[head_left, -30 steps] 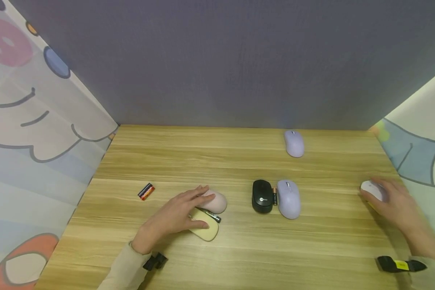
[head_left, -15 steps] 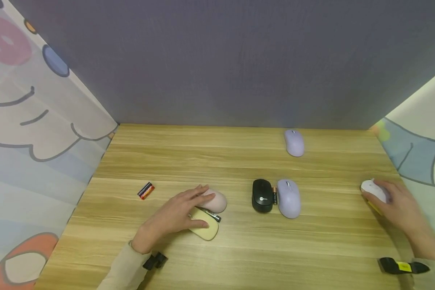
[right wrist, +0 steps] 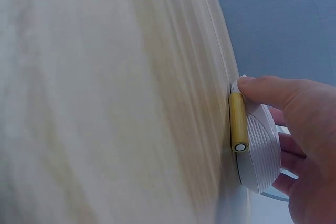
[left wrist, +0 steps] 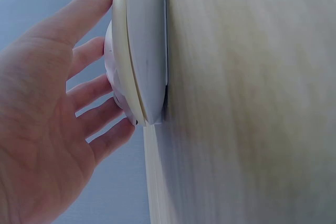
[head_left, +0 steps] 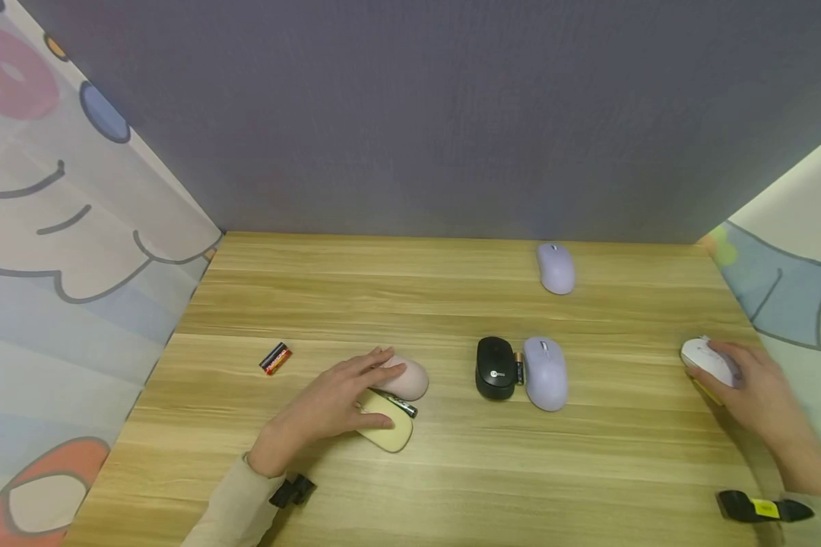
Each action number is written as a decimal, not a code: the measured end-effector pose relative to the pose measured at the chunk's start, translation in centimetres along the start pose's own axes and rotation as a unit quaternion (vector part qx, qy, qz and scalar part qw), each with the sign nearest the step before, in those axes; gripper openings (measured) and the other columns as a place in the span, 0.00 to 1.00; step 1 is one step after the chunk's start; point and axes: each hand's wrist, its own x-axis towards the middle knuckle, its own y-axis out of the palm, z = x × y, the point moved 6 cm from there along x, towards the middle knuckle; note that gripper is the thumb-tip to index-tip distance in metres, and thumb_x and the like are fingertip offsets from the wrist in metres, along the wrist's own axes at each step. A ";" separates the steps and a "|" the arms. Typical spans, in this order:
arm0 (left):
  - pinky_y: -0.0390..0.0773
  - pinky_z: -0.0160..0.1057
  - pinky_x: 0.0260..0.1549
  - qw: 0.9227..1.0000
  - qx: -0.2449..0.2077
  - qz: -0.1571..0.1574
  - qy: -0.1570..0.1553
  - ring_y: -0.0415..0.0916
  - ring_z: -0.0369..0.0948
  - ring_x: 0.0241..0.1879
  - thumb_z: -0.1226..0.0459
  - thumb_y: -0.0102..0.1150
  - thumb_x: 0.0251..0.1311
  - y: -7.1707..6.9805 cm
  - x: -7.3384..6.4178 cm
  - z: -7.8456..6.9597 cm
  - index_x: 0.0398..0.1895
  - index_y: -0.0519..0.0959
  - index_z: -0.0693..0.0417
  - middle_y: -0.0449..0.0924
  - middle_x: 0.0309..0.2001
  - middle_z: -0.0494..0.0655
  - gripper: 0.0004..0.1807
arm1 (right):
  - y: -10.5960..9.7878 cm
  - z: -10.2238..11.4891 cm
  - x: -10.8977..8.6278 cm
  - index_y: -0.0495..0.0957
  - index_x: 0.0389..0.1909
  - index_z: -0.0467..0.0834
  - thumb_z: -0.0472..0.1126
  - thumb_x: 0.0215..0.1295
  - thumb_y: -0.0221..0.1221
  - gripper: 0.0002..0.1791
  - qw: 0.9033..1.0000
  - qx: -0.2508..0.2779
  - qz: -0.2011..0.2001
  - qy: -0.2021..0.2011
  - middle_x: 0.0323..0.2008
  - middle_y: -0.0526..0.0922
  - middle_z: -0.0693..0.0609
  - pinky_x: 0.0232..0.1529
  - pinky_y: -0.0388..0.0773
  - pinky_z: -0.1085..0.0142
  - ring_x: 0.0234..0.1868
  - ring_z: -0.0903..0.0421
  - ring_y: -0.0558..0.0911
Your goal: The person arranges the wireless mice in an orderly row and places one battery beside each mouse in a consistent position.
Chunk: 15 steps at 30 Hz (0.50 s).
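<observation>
Left hand [head_left: 331,399]: grip relaxed and spread, fingers lying on the pink mouse [head_left: 415,380], thumb on the yellow mouse [head_left: 398,437]; neither is clasped.
Dark battery [head_left: 403,408]: lies between those two mice, partly covered by the hand.
Right hand [head_left: 762,395]: grip closed part-way about the white mouse [head_left: 703,357], thumb on the near side, fingers beyond.
White mouse position: right end of the worktop [head_left: 383,304], near its edge.
Gold battery [right wrist: 239,121]: along the white mouse's side, just under the thumb.
Centre row: black mouse [head_left: 495,370], small battery [head_left: 518,370] and front lilac mouse [head_left: 546,376], side by side, battery between.
Back edge: rear lilac mouse [head_left: 556,268], near the grey panel [head_left: 451,114].
Left side: red-and-black battery [head_left: 275,358], well apart from the mice; whether one cell or two, cannot tell.
</observation>
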 end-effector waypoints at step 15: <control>0.71 0.57 0.69 1.000 -0.007 -0.001 -0.002 0.63 0.53 0.76 0.41 0.72 0.56 0.0 0.0 0.0 0.76 0.69 0.46 0.62 0.78 0.54 0.46 | 0.0 0.0 -0.4 0.71 0.58 0.24 0.40 0.70 0.65 0.26 1.000 0.010 -0.019 -0.014 0.57 0.69 0.19 0.71 0.57 0.32 0.58 0.21 0.65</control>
